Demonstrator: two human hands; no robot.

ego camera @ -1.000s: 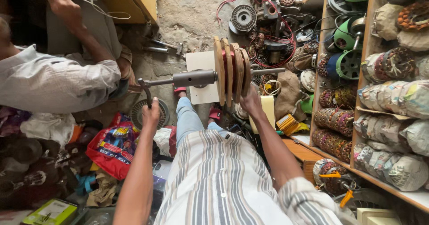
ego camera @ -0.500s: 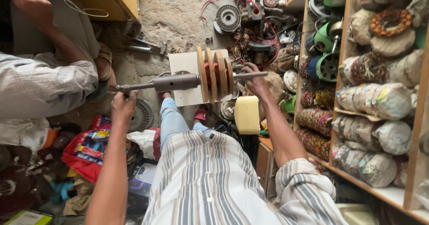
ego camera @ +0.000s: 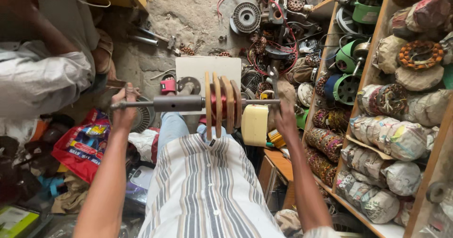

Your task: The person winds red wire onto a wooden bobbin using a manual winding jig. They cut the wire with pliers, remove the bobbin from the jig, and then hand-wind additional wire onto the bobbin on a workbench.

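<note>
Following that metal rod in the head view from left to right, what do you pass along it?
Left hand gripping the rod's end → grey metal sleeve → round wooden discs with red copper wire wound between them → cream plastic block → right hand.

A crumpled red plastic packet (ego camera: 80, 148) with blue and yellow print lies on the floor at the left. A flat green and white box (ego camera: 14, 219) sits at the near left corner.

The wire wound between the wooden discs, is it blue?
No, the wire wound between the wooden discs on the metal rod is reddish copper colour.
</note>
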